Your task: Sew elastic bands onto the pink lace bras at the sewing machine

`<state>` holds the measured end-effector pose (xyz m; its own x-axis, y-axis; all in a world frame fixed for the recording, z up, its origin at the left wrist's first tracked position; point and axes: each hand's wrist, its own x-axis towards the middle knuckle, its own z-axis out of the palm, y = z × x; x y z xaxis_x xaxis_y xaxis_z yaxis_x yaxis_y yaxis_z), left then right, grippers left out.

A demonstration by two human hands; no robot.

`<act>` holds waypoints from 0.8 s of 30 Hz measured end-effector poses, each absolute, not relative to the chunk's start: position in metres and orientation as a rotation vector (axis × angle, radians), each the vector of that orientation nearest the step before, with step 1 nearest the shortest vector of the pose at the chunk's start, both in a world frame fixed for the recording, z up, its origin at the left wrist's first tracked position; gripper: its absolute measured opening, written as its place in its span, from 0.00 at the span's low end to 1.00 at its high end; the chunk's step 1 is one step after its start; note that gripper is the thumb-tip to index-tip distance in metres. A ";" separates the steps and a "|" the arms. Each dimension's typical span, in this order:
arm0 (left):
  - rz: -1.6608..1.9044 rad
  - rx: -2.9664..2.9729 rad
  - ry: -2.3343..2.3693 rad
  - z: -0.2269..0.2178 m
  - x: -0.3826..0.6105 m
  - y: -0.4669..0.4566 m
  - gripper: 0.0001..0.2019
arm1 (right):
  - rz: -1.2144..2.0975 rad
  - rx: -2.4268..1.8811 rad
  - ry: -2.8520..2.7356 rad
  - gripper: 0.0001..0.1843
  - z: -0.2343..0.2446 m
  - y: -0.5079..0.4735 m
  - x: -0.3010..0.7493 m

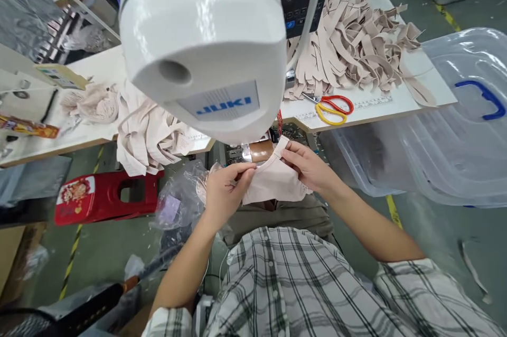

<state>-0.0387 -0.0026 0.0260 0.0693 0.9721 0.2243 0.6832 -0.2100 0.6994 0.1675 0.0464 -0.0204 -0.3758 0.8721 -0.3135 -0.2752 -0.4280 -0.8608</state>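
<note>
Both my hands hold a pale pink fabric piece (273,181) by its upper edge, just in front of a white JUKI sewing machine (202,52). My left hand (227,186) pinches the edge between thumb and forefinger, with lace-like trim bunched beside it. Near the other end, my right hand (311,165) grips a narrow band along the same edge. The cloth hangs between the hands, over my lap. Behind it shows the machine's metal and brown lower arm (259,151). The machine head hides the needle area.
A heap of beige strips (356,41) lies on the table's right, with red-and-yellow-handled scissors (332,109) at its front. More pale fabric pieces (146,136) hang over the left table edge. A red plastic stool (111,194) stands lower left; clear plastic bins (459,131) are at right.
</note>
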 end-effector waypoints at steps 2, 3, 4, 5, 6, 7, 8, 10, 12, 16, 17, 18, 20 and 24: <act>0.911 2.011 1.655 0.025 -0.039 -0.007 0.10 | 1.824 -1.019 -0.976 0.22 -0.022 0.038 0.168; 0.916 2.079 1.654 0.024 -0.038 -0.009 0.10 | 1.757 -1.025 -1.038 0.21 -0.021 0.034 0.168; 0.933 2.172 1.637 0.022 -0.037 -0.011 0.10 | 1.667 -1.039 -1.121 0.19 -0.021 0.029 0.169; 0.955 2.279 1.602 0.021 -0.034 -0.014 0.12 | 1.554 -1.059 -1.226 0.17 -0.021 0.023 0.171; 0.965 2.390 1.549 0.019 -0.031 -0.015 0.15 | 1.424 -1.072 -1.353 0.14 -0.021 0.017 0.173; 0.957 2.492 1.482 0.017 -0.027 -0.017 0.18 | 1.287 -1.069 -1.493 0.12 -0.021 0.010 0.176; 0.931 2.578 1.415 0.014 -0.024 -0.017 0.19 | 1.158 -1.042 -1.632 0.10 -0.023 0.003 0.179; 0.846 2.690 1.325 0.007 -0.020 -0.017 0.13 | 0.976 -0.959 -1.837 0.08 -0.029 -0.009 0.186; 0.789 2.754 1.275 0.000 -0.020 -0.015 0.08 | 0.932 -0.918 -1.941 0.08 -0.036 -0.018 0.192; 0.824 2.788 1.236 -0.010 -0.027 -0.015 0.12 | 0.883 -0.912 -1.958 0.08 -0.047 -0.029 0.197; 0.847 2.780 1.236 -0.011 -0.029 -0.016 0.12 | 0.860 -0.894 -1.952 0.08 -0.049 -0.030 0.197; 0.865 2.767 1.237 -0.011 -0.030 -0.017 0.12 | 0.846 -0.892 -1.955 0.08 -0.051 -0.031 0.196; 0.863 2.737 1.241 -0.011 -0.031 -0.019 0.12 | 0.823 -0.927 -1.962 0.08 -0.053 -0.032 0.195; 0.830 2.708 1.272 -0.009 -0.031 -0.020 0.14 | 0.775 -0.899 -1.929 0.07 -0.056 -0.032 0.193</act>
<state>-0.0307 -0.0200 -0.0090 0.5214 0.7242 0.4512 0.7047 -0.6637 0.2509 0.1929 -0.0323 -0.0557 -0.3811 0.8175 0.4319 0.2912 0.5495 -0.7831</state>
